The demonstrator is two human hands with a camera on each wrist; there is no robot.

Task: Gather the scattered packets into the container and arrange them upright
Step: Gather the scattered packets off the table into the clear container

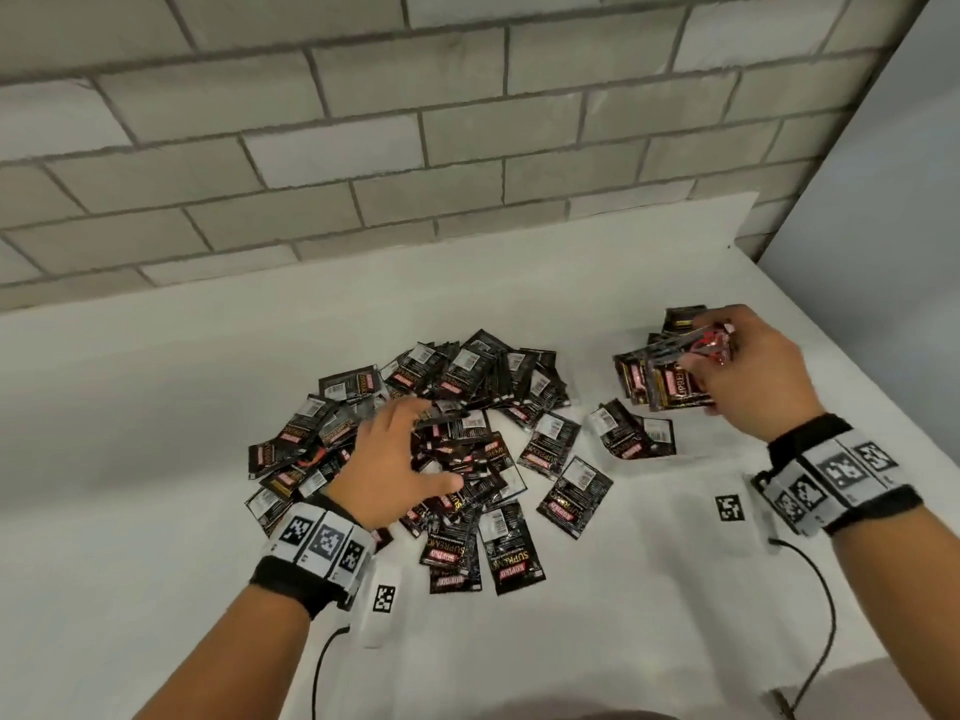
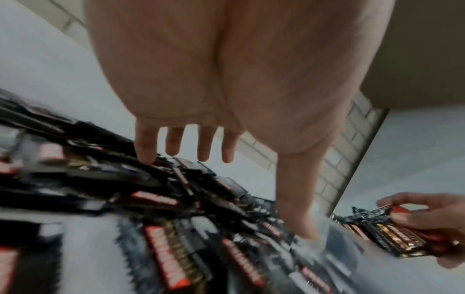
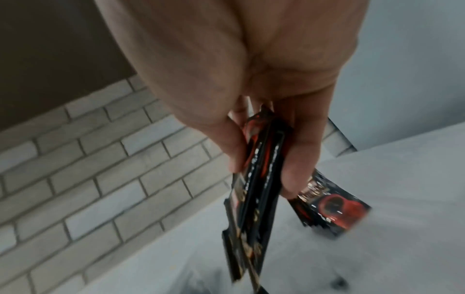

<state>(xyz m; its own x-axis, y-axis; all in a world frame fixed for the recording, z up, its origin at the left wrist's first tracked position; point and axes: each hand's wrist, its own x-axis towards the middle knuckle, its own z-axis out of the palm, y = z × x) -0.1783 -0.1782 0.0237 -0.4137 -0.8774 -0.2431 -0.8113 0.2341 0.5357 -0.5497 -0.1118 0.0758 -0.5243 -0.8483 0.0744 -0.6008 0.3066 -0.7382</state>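
right hand pinches a packet stack, seen edge-on only from its wrist; left hand spread over the pile on a white counter

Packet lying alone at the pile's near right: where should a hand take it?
The packet lies flat, apart from the pile. Come from above and pinch its two long edges, or lift a short end first; bare table surrounds it.

The left hand is spread, palm down, fingers straight and apart, thumb out to the side. The right hand is curled, thumb on one side and fingers on the other, pinching a bundle of packets.
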